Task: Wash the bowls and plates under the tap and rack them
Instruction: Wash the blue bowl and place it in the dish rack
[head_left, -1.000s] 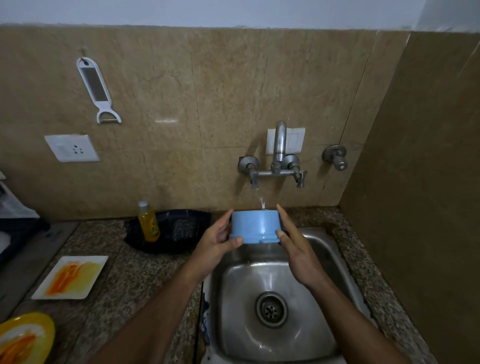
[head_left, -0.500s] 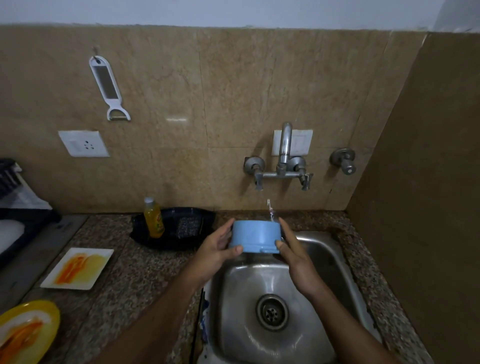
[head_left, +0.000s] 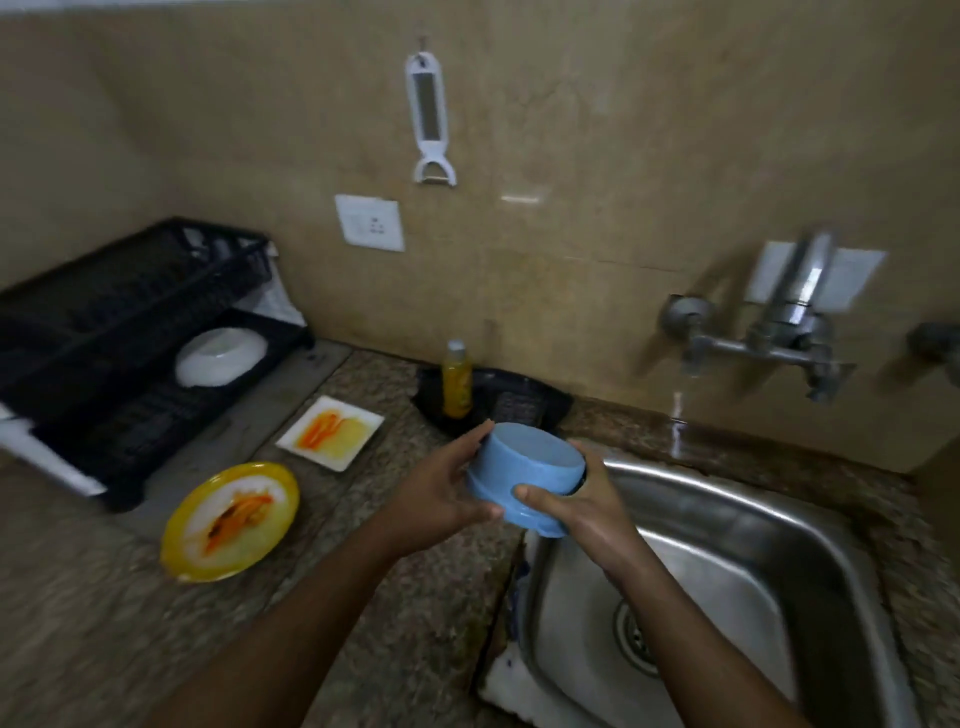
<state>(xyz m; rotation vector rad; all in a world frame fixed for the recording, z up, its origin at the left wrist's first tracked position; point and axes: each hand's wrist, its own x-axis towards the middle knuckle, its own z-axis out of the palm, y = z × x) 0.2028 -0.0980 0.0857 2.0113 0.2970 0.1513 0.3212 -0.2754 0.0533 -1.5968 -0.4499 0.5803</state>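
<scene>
The blue bowl (head_left: 524, 475) is held upside down between both hands, above the counter's edge just left of the sink (head_left: 727, 545) and clear of the thin stream falling from the tap (head_left: 769, 332). The left hand (head_left: 441, 499) grips its near-left wall with thumb curled under the rim; the right hand (head_left: 582, 506) clasps the right side, thumb across the front. It looks like light, stiff plastic, probably wet and slippery, so a hold spanning the rim from both sides seems safest. Further left lie a stained white square plate (head_left: 332, 431) and a stained yellow plate (head_left: 231, 519), then the black rack (head_left: 135, 332) with a white bowl (head_left: 221, 356) upturned in it. The yellow bottle (head_left: 457, 382) behind shows no readable label; no writing is legible anywhere
</scene>
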